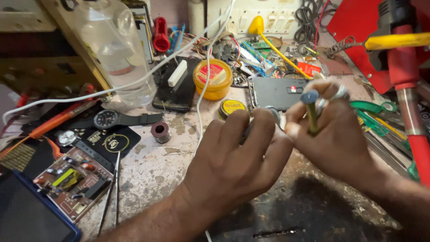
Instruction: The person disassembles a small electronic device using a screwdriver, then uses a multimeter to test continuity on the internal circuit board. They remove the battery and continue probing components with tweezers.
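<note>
My left hand (237, 157) is curled around a small dark part held over the middle of the workbench; most of that part is hidden by the fingers. My right hand (333, 139) grips a slim screwdriver (311, 110) with a yellowish shaft and a blue-grey cap, held upright right next to the left hand. The two hands touch at the fingertips. A small round tin (230, 106) with a yellow lid lies just behind the left hand.
A circuit board (74, 181) and tweezers (113, 190) lie at the left. A black wristwatch (121, 119), a solder spool (160, 132), a yellow tub (212, 78), a dark phone (177, 87), a plastic bottle (118, 49) and a dark flat device (277, 92) stand behind. Red-handled tools (410, 89) rise at right.
</note>
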